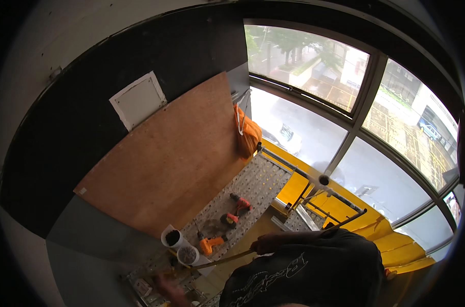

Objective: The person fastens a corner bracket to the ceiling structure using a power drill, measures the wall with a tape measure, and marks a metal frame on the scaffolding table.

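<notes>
- High above a street, a perforated metal scaffold platform [253, 187] ran beside a plywood-clad wall [166, 158], with large windows [314, 133] on the person's right.
- The person's right hand [267, 243] was closed around one end of a yellow tape measure blade [217, 260], near the chest.
- The left hand [168, 289] reached low toward the blade's far end; it was blurred, so whether it gripped anything could not be told.
- The blade stretched between both hands, just above two white tubs of screws [180, 245] and an orange drill [212, 244].
- Risk, as a judgement: a slack or snapping blade might knock a tub over and scatter screws through the platform's holes.
- Red-handled tools [237, 207] lay loose underfoot; stepping back might mean a trip against the guard rail [314, 181].
- An orange vest [247, 134] hung at the rail's far end, well apart from the hands.
</notes>
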